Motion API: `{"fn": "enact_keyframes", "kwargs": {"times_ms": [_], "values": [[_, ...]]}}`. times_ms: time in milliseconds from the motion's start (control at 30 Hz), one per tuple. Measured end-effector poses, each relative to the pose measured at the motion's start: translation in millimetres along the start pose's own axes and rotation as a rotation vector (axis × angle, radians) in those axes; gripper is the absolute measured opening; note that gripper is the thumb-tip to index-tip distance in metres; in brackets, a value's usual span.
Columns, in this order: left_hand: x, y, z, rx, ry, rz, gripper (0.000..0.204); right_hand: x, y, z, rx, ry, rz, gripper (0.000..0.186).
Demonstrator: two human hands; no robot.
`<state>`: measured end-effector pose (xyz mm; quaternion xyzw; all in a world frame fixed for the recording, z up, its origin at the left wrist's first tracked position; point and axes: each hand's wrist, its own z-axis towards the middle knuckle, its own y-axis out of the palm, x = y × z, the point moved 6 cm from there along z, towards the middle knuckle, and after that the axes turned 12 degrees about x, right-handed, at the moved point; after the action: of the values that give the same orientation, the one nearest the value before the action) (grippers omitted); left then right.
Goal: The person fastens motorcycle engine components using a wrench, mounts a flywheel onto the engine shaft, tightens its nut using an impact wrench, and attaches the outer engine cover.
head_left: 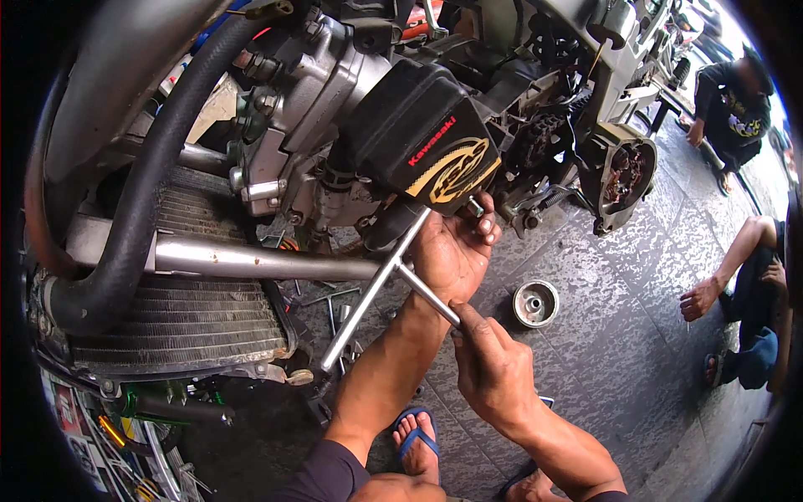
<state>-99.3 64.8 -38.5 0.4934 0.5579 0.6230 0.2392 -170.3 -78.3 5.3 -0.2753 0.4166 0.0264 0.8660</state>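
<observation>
"Two bare hands are visible under the black cover, I think. What does the right one do?"

"The right hand (493, 356) is closed; it grips the end of one arm of a T-shaped metal tool (361, 314)."

"And where is this tool, exactly?"

"It is slanted below the black cover (427, 138), crossing in front of the left wrist. Its upper end comes close to the cover's lower edge."

"Please tell me also about the left hand."

"The left hand (456, 251) is turned with the palm upward, and its fingers are curled beside a small metal bolt (476, 206). Whether they truly grip this bolt, I cannot tell."

"Which things are around them?"

"On the left there is a radiator (180, 318), with a silver tube (268, 258) crossing it and a thick black hose (142, 192). To the right is an open metal housing (623, 180). One round metal part (535, 304) rests on the tiled floor (602, 360)."

"Are other persons near?"

"Yes, two persons are at the right side, well apart from these hands."
</observation>
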Motion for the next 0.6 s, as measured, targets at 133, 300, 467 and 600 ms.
{"fn": "enact_keyframes", "kwargs": {"times_ms": [133,300,467,600], "values": [[-0.9,0.0,2.0,0.018,-0.004,0.013,0.038,3.3,-2.3,0.5,0.024,0.0,-0.011,0.041],[0.3,0.2,1.4,0.01,0.006,0.023,0.04,4.0,-3.3,-0.3,0.016,-0.013,-0.01,0.043],[1.5,-1.5,1.0,0.021,0.011,0.036,0.039,-1.6,-3.5,-1.5,-0.031,0.002,0.003,0.045],[-2.7,-2.3,3.0,0.009,0.01,0.007,0.038,0.1,-4.7,0.2,-0.015,-0.009,-0.039,0.043]]}}
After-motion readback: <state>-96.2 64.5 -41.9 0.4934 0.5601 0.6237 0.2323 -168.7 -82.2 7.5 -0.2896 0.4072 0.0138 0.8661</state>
